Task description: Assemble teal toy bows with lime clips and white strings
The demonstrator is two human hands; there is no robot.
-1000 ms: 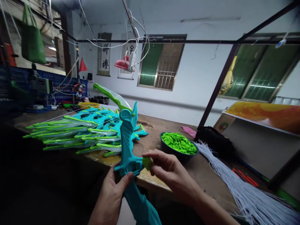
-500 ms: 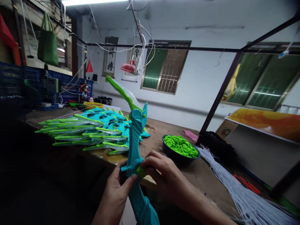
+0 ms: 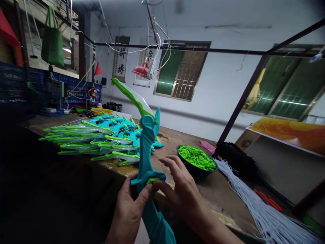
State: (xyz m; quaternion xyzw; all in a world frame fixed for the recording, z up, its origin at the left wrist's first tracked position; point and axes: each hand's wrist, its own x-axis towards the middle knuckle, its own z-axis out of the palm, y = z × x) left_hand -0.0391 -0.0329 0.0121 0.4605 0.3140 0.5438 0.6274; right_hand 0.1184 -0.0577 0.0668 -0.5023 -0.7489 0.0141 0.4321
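Across the lower half of the view a worn wooden table (image 3: 177,142) is seen, running from the left background to the right foreground. On its left part a large pile of finished teal and green toy bows (image 3: 101,140) is laid flat, well apart from a thick bundle of white cords (image 3: 256,206) spread over the right end. Between them a dark bowl (image 3: 189,166) filled with small green plastic pieces (image 3: 197,157) is set, just beyond the right hand. Over the near table edge a teal toy bow (image 3: 147,152) is held nearly upright: its long axis runs from the lower end at the bottom of the view up to the teal head, from which a green, clear-backed limb is swept up and to the left. The grip section of the bow is grasped by the left hand (image 3: 128,210), the thumb being laid across its front just under the teal crosspiece. The right hand (image 3: 182,189) is held half open, its thumb pressed against a small green piece (image 3: 151,181) seated under the crosspiece, while the other fingers are spread and lifted clear. Compared with half a second ago, when the green piece was pinched between the right fingers against the bow, those fingers have been released and fanned out, and the bow has been turned slightly, so that the crosspiece is seen more broadside.
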